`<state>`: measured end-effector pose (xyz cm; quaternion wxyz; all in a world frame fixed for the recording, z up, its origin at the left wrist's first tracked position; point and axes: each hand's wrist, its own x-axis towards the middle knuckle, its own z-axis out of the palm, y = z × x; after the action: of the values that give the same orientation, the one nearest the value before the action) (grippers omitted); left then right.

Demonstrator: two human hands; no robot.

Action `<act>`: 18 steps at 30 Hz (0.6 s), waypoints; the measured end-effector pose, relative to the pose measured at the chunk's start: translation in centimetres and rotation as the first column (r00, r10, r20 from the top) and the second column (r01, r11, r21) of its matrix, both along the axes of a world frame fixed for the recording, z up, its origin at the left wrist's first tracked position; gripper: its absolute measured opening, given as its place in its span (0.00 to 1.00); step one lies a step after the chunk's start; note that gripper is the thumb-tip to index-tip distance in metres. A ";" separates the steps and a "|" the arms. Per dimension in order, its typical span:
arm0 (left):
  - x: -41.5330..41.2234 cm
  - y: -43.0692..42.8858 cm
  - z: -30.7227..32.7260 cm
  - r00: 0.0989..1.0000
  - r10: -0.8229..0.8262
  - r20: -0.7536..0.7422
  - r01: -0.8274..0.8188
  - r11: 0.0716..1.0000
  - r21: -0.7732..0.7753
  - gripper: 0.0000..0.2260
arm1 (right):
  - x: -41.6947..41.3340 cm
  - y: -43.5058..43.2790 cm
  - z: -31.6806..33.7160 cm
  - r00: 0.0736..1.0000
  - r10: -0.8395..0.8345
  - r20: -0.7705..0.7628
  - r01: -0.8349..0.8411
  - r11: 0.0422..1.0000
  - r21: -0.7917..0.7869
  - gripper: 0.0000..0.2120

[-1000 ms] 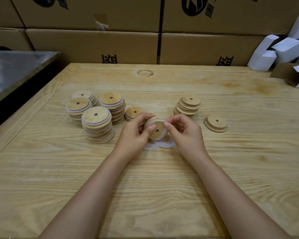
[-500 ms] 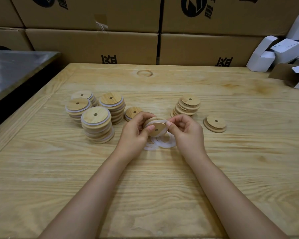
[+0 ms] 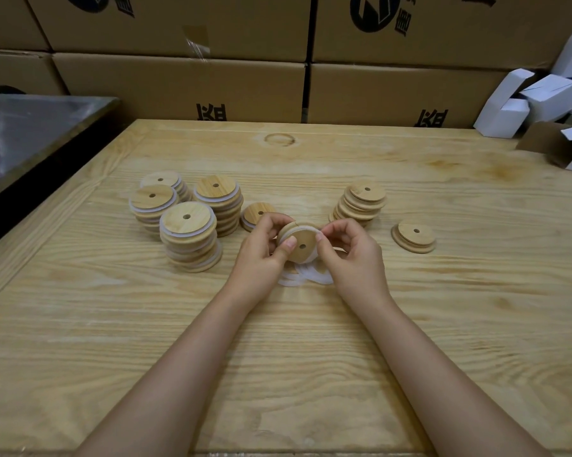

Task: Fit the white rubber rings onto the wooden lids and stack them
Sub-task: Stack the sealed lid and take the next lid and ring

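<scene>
Both hands hold one round wooden lid point(image 3: 300, 243) with a centre hole, tilted toward me just above the table. My left hand point(image 3: 261, 255) grips its left edge, thumb on the face. My right hand point(image 3: 350, 255) pinches the white rubber ring point(image 3: 306, 228) at the lid's upper right rim. Several loose white rings point(image 3: 306, 275) lie on the table under the hands. Ringed lids stand in stacks point(image 3: 189, 239) at the left, with a short stack point(image 3: 256, 214) behind my left hand. Bare lids sit in a pile point(image 3: 360, 202) and a smaller pile point(image 3: 413, 237) at the right.
The wooden table point(image 3: 278, 357) reaches to cardboard boxes point(image 3: 212, 87) along the back. A dark metal surface point(image 3: 24, 136) lies beyond the left edge. White folded cartons point(image 3: 535, 100) sit at the back right corner.
The lid has tipped its face further toward me and turned a little in the fingers. My right fingertips have shifted along the rim with the ring. Stacks unchanged.
</scene>
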<state>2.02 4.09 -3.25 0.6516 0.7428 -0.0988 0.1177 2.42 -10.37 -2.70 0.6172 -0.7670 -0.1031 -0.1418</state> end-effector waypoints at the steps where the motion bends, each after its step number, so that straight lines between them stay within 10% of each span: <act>1: 0.0 0.0 0.0 1.000 -0.004 0.001 0.004 1.000 0.006 0.10 | 0.0 0.0 0.0 1.000 -0.002 -0.003 0.002 1.000 0.007 0.11; 18: 0.1 0.6 0.0 0.995 -0.080 -0.054 0.074 0.991 -0.107 0.13 | 0.3 -0.3 0.4 0.989 0.014 -0.148 0.004 0.993 0.120 0.08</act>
<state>2.17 4.72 -3.23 0.6965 0.7062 -0.1023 0.0759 2.69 -10.67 -2.29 0.6686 -0.7366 -0.0502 -0.0888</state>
